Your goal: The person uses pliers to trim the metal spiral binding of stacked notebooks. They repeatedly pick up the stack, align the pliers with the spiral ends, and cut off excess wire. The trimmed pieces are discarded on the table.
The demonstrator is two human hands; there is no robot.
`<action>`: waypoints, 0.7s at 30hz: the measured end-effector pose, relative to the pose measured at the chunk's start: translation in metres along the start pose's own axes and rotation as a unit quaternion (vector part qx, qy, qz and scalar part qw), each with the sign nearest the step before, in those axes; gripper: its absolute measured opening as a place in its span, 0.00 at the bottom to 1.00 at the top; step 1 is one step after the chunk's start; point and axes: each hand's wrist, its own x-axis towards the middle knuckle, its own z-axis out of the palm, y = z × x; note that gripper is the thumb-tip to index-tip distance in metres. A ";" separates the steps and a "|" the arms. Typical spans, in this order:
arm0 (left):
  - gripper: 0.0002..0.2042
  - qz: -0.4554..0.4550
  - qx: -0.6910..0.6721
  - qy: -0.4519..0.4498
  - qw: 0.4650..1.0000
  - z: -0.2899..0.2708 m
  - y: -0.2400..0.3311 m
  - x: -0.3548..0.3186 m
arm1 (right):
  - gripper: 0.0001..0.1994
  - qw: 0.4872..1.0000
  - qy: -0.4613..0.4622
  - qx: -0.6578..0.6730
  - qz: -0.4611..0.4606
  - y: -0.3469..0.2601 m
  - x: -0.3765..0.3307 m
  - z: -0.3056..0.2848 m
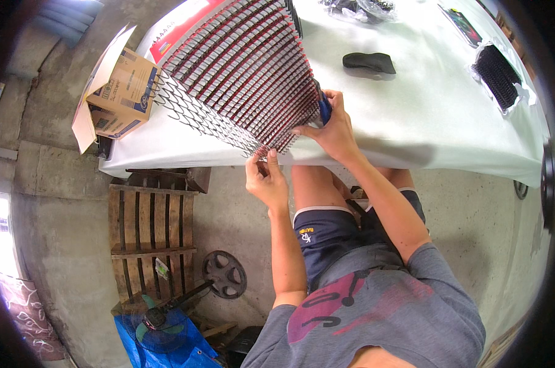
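A large panel of grey pieces in close rows, with dark red strips between them, slants up from the near table edge. Thin wire-like loops stick out along its left side. At the panel's near corner, the thumb and fingers of my left hand are pinched on its edge. My right hand is closed around a blue-handled tool at the panel's right side, its thumb reaching toward the rows. The tool's working end is mostly hidden, so its exact kind does not show.
An open cardboard box stands at the table's left end. On the white-covered table lie a black curved piece, a dark ridged bundle in plastic and more plastic-wrapped items. A wooden pallet and a fan are at lower left.
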 end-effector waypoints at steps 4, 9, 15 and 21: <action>0.10 -0.081 -0.111 -0.032 0.990 -0.006 -0.018 -0.006 | 0.37 1.000 0.003 0.019 -0.006 0.002 -0.003 -0.005; 0.12 -0.159 -0.219 -0.063 0.961 -0.008 -0.007 -0.013 | 0.20 0.987 0.013 -0.116 -0.112 -0.004 -0.037 -0.029; 0.11 -0.178 -0.214 -0.025 0.960 0.007 0.001 -0.016 | 0.18 0.926 -0.100 -0.307 -0.195 -0.017 -0.060 -0.026; 0.14 -0.139 -0.188 0.003 0.972 0.015 -0.005 -0.018 | 0.19 0.916 -0.103 -0.343 -0.180 -0.022 -0.056 -0.017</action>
